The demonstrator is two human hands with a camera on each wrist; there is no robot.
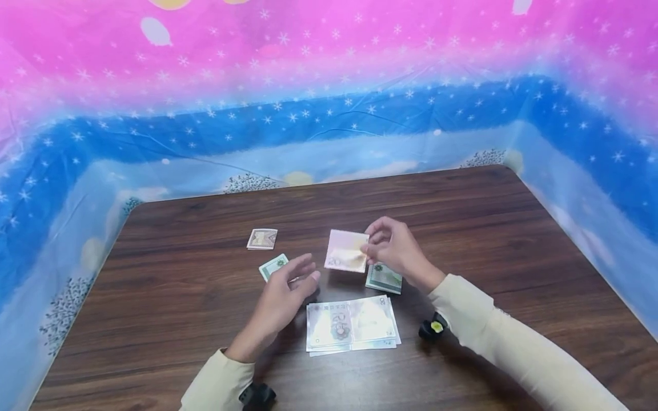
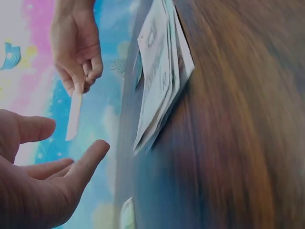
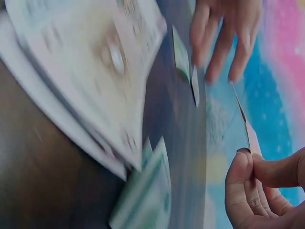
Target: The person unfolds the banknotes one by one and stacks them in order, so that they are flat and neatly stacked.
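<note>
Running this from far off, so I only get the three feeds. The right hand (image 1: 394, 246) has a pink note (image 1: 345, 250) pinched by one edge between thumb and fingers, up off the table (image 1: 169, 274), beyond the big stack of notes (image 1: 329, 324). The left hand (image 1: 281, 292) is loosely spread, a gap between thumb and fingers, nothing in it.

My worry is that pinch: it's all at one side, so the far edge has no support and could droop or twist. The other risk is the green notes (image 1: 385, 278) below the right hand; dip too low and I reckon they'd get nudged. Same for the green note (image 1: 271, 266) partly hidden by the left hand; can't tell if they touch. The stack's edges are uneven, so a sleeve brush could slide the top ones off. The little brown note (image 1: 263, 239) is well clear.
</note>
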